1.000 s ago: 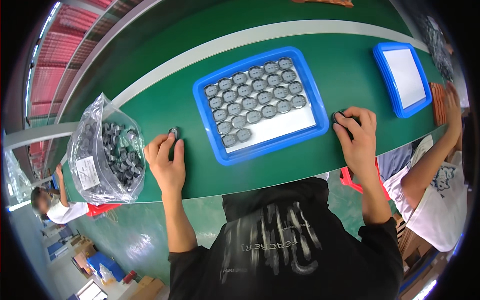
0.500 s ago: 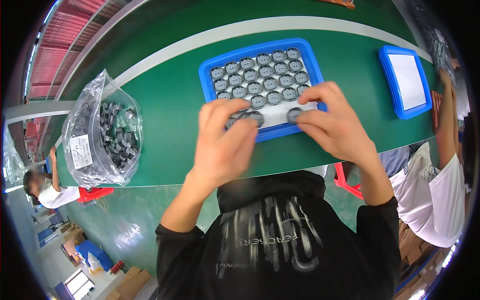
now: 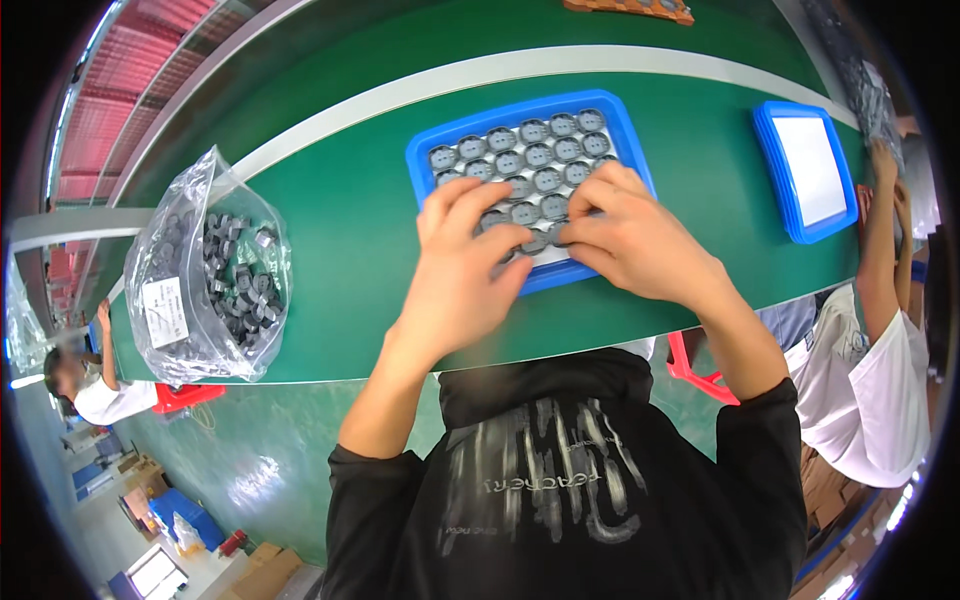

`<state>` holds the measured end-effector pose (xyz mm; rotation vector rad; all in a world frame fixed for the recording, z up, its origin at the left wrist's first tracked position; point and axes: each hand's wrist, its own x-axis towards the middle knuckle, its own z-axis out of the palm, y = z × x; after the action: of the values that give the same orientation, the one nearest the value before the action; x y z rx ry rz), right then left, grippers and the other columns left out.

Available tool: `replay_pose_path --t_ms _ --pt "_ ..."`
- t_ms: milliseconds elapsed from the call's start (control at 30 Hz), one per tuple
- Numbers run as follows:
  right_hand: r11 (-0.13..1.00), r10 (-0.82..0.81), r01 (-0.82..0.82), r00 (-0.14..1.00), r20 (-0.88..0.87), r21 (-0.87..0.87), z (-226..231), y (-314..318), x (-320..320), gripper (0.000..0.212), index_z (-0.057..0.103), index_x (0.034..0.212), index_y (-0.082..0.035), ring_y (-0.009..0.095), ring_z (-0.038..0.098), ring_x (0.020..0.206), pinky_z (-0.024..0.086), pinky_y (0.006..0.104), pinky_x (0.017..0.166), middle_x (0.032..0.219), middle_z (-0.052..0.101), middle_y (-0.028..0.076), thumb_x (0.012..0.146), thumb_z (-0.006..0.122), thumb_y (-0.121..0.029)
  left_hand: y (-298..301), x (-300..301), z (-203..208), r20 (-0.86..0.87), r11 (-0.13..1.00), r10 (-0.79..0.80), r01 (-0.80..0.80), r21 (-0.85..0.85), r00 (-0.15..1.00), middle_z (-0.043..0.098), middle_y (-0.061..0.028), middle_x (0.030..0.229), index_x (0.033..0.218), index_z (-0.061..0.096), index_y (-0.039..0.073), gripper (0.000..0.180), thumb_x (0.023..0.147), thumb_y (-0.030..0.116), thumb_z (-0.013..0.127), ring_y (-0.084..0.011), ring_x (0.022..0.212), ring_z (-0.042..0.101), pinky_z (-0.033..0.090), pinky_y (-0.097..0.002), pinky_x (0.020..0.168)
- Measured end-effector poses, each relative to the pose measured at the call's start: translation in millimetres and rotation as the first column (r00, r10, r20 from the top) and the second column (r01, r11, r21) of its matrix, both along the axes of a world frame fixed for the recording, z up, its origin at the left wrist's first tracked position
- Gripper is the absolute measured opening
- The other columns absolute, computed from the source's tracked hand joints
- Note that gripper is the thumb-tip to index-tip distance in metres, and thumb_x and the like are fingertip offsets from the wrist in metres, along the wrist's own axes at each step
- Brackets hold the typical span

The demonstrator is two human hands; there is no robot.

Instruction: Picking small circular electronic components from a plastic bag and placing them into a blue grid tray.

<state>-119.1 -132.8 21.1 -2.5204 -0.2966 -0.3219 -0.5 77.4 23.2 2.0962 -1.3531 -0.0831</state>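
Note:
A blue tray (image 3: 425, 133) lies on the green table in front of me. Rows of rounded grey plastic parts (image 3: 538, 154) sit on its white bottom. At the tray's near edge my left hand (image 3: 455, 270) is bent over the lowest row, with thumb and forefinger at a grey plastic part (image 3: 535, 243). Just to the right, my right hand (image 3: 640, 240) pinches another grey plastic part (image 3: 560, 234) between thumb and fingers, close beside the first one. My fingers partly cover the near rows.
An open clear plastic bag (image 3: 210, 290) of loose grey parts stands at the left. Stacked blue trays (image 3: 790, 185) with a white sheet on top lie at the right. A brown slotted holder (image 3: 635, 8) sits at the far edge. Another person's arm (image 3: 880, 240) reaches in at the right.
My right hand has moved left along the near row with its grey part, closer to my left hand. My left hand has shifted slightly right. The view has tilted a little.

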Motion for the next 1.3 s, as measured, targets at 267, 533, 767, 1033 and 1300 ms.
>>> replay_pose_path --t_ms 267,533,767,1033,1300 --pt "0.996 0.021 -0.033 0.989 0.143 0.085 43 32 58 0.018 0.07 0.097 -0.002 0.029 0.061 0.086 0.05 0.0387 0.075 0.088 0.063 0.009 0.08 0.074 -0.002 170 110 0 0.102 0.676 0.737 -0.73 -0.101 0.669 0.072 -0.0153 0.104 0.105 0.072 0.004 0.019 0.086 0.006 0.07 -0.0352 0.101 0.066 0.052 -0.0432 0.09" --pt "0.98 0.195 -0.197 0.945 -0.261 0.02 4 217 260 0.029 0.066 0.109 -0.002 0.043 0.068 0.098 0.056 0.0514 0.084 0.109 0.067 0.021 0.085 0.066 -0.02 202 152 -4 0.259 0.599 0.713 -0.758 0.257 0.651 0.066 -0.0205 0.114 0.117 0.072 0.009 0.035 0.083 0.019 0.074 -0.0419 0.112 0.058 0.047 -0.0497 0.098" --pt "0.932 0.317 -0.311 0.948 -0.001 0.185 -15 199 273 0.028 0.067 0.111 -0.001 0.033 0.071 0.092 0.058 0.0417 0.08 0.106 0.069 0.019 0.085 0.068 -0.012 233 185 -27 0.309 0.549 0.739 -0.801 0.239 0.598 0.068 -0.0197 0.1 0.113 0.072 0.006 0.033 0.081 0.014 0.072 -0.0384 0.097 0.066 0.052 -0.0455 0.088" --pt "0.646 -0.341 0.384 0.918 -0.201 0.66 31 -3 75 0.026 0.063 0.117 0.001 0.015 0.068 0.092 0.053 0.028 0.086 0.106 0.069 0.008 0.093 0.068 -0.008 175 119 11 0.107 0.762 0.639 -0.606 -0.23 0.762 0.068 -0.0134 0.09 0.105 0.07 0.002 0.024 0.081 -0.003 0.071 -0.0271 0.078 0.068 0.054 -0.0343 0.071" --pt "0.676 -0.732 0.731 0.68 -0.024 0.088 -33 -7 -78 0.02 0.065 0.104 0.001 0.02 0.065 0.099 0.05 0.0289 0.086 0.114 0.063 0.012 0.085 0.071 0.003 120 49 -46 -0.021 0.936 0.316 -0.315 -0.159 0.949 0.062 -0.0125 0.118 0.102 0.07 0.003 0.026 0.078 -0.001 0.079 -0.0275 0.1 0.066 0.056 -0.0369 0.081"
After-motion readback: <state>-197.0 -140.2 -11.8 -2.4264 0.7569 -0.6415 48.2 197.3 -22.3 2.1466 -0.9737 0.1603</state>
